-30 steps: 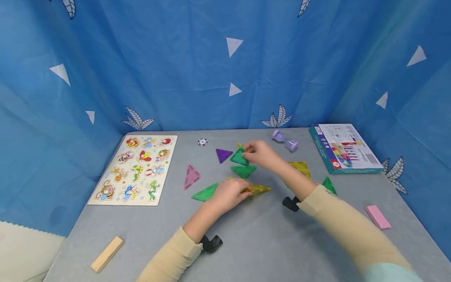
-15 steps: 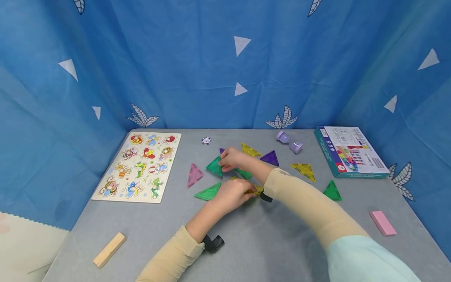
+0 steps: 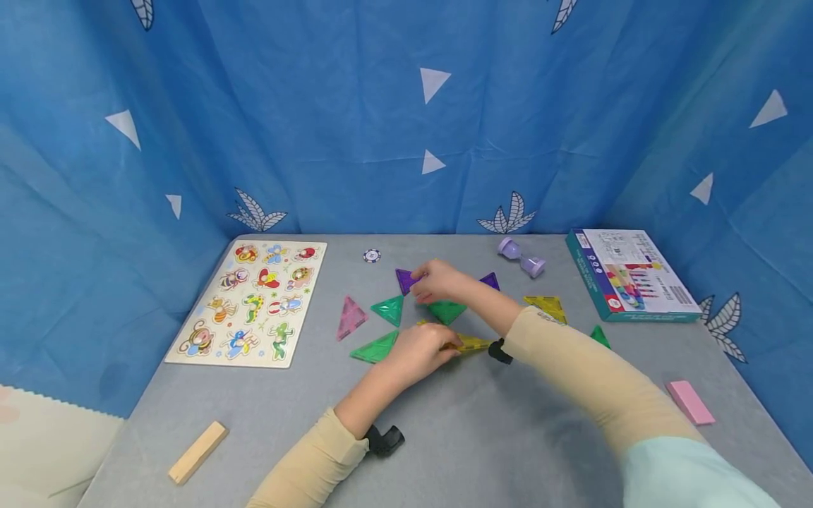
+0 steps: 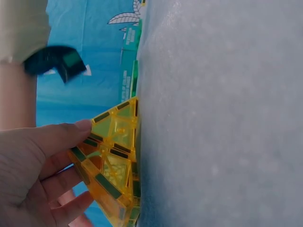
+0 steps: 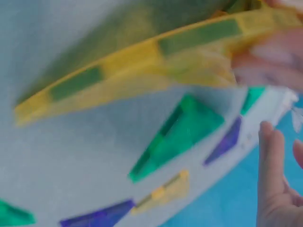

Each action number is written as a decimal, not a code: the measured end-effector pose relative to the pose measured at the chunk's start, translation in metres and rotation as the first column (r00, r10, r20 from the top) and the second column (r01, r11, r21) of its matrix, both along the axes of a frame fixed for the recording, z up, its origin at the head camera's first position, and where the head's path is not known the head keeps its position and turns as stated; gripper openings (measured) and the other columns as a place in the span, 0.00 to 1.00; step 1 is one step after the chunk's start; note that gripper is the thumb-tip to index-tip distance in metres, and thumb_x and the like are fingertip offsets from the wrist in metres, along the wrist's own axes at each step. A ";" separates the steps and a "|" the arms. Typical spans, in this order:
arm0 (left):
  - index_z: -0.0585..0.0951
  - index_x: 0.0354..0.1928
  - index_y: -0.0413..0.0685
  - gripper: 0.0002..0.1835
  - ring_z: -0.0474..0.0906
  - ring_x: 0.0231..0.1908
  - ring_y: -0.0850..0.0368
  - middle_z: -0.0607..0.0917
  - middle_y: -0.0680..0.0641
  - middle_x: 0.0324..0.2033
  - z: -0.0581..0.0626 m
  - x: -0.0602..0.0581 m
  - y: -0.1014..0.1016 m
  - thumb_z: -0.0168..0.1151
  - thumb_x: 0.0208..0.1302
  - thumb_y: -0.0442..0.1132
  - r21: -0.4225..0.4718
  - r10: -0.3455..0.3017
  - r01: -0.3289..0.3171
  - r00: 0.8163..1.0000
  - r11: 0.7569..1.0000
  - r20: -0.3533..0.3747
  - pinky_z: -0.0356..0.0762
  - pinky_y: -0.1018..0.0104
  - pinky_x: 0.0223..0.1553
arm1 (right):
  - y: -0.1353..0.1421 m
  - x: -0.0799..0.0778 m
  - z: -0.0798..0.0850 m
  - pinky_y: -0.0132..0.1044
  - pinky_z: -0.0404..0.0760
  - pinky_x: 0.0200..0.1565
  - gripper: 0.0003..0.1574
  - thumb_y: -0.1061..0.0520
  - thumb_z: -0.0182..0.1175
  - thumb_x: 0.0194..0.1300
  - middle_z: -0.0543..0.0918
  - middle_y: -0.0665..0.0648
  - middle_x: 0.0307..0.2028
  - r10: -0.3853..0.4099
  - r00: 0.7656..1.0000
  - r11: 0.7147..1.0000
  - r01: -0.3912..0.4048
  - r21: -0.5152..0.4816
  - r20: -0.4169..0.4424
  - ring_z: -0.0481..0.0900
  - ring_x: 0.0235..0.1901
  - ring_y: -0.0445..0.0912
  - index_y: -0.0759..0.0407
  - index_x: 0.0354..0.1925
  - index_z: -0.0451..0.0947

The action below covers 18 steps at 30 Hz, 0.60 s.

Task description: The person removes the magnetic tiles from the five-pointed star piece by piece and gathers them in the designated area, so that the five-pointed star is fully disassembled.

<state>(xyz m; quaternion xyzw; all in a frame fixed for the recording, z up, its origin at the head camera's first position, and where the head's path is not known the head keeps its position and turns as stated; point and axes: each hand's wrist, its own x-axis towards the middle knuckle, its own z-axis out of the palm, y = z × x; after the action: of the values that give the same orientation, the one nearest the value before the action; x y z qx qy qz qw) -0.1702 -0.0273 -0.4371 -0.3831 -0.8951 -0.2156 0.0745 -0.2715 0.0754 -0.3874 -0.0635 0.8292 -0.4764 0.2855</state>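
In the head view my left hand (image 3: 416, 353) holds yellow triangular magnetic tiles (image 3: 473, 343) on the table. The left wrist view shows the thumb and fingers pinching these joined yellow tiles (image 4: 116, 165), which stand tilted together on the surface. My right hand (image 3: 441, 282) hovers above a green triangle tile (image 3: 448, 311), beside a purple triangle tile (image 3: 405, 281). Nothing shows between its fairly straight fingers (image 5: 271, 161) in the right wrist view. Left of it lies another green triangle tile (image 3: 389, 309). A longer green tile (image 3: 376, 348) lies beside the left hand.
A pink tile (image 3: 351, 317) lies left of the green ones. Farther left is an insect puzzle board (image 3: 244, 303). A wooden block (image 3: 198, 451) lies front left. To the right are a yellow tile (image 3: 547, 307), a purple hourglass (image 3: 521, 257), a box (image 3: 635, 275) and a pink block (image 3: 689, 403).
My right hand carried a green triangle tile leftward, let go of it beside the pink tile, and moved back to the right. The left hand has stayed on the yellow tiles.
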 end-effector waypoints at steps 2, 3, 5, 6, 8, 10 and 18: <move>0.86 0.36 0.55 0.05 0.80 0.35 0.65 0.85 0.59 0.33 -0.001 0.000 0.000 0.65 0.59 0.43 -0.001 0.001 -0.001 1.000 1.000 0.008 0.77 0.73 0.37 | 0.019 0.008 0.008 0.45 0.79 0.47 0.25 0.63 0.54 0.66 0.77 0.69 0.50 0.049 0.993 0.999 -0.049 0.002 -0.108 0.81 0.44 0.56 0.69 0.60 0.67; 0.86 0.36 0.55 0.05 0.80 0.35 0.65 0.85 0.59 0.33 -0.001 -0.001 0.001 0.66 0.59 0.43 0.001 0.002 -0.002 1.000 1.000 0.018 0.77 0.73 0.37 | 0.030 0.014 0.011 0.45 0.79 0.47 0.24 0.62 0.53 0.66 0.77 0.68 0.50 0.075 0.983 0.997 -0.075 0.003 -0.166 0.80 0.44 0.56 0.68 0.60 0.68; 0.86 0.37 0.54 0.06 0.81 0.36 0.65 0.86 0.58 0.34 -0.002 -0.002 0.001 0.65 0.59 0.43 0.002 0.004 -0.005 0.999 1.000 0.045 0.77 0.73 0.37 | 0.052 0.028 0.014 0.45 0.79 0.47 0.21 0.61 0.52 0.67 0.79 0.66 0.49 0.130 0.951 0.991 -0.126 0.031 -0.281 0.80 0.45 0.56 0.67 0.58 0.71; 0.86 0.37 0.54 0.06 0.81 0.36 0.65 0.86 0.58 0.34 -0.002 -0.002 0.002 0.65 0.59 0.43 0.003 0.007 -0.007 0.998 1.000 0.060 0.77 0.74 0.38 | 0.063 0.036 0.013 0.45 0.78 0.47 0.20 0.62 0.52 0.68 0.79 0.64 0.49 0.154 0.932 0.988 -0.140 0.065 -0.329 0.80 0.45 0.55 0.65 0.57 0.72; 0.86 0.38 0.54 0.07 0.81 0.37 0.64 0.86 0.57 0.35 -0.002 -0.003 0.002 0.65 0.59 0.43 0.002 0.016 -0.016 0.996 1.000 0.089 0.77 0.74 0.38 | 0.082 0.052 0.008 0.45 0.78 0.47 0.19 0.62 0.52 0.67 0.81 0.62 0.46 0.202 0.898 0.977 -0.156 0.146 -0.391 0.79 0.47 0.54 0.63 0.55 0.74; 0.86 0.39 0.54 0.07 0.81 0.38 0.64 0.86 0.57 0.36 -0.002 -0.003 0.003 0.65 0.59 0.44 0.005 0.024 -0.025 0.993 1.000 0.112 0.77 0.73 0.39 | 0.097 0.067 -0.001 0.47 0.77 0.48 0.19 0.65 0.52 0.65 0.81 0.61 0.48 0.250 0.877 0.961 -0.171 0.218 -0.411 0.77 0.48 0.54 0.64 0.54 0.75; 0.84 0.41 0.52 0.11 0.80 0.38 0.63 0.85 0.54 0.38 -0.002 -0.006 0.000 0.65 0.59 0.45 0.053 0.055 -0.065 0.985 0.996 0.166 0.77 0.71 0.38 | 0.107 0.098 -0.039 0.43 0.79 0.43 0.23 0.58 0.67 0.55 0.82 0.55 0.44 0.338 0.824 0.897 -0.135 0.422 -0.455 0.80 0.42 0.48 0.60 0.50 0.77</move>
<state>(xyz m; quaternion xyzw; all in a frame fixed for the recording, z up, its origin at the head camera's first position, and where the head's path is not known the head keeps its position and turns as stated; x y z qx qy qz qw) -0.1761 -0.0277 -0.4388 -0.3345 -0.9027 -0.2700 0.0181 -0.1737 0.1827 -0.4265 -0.2381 0.9349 -0.2360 0.1166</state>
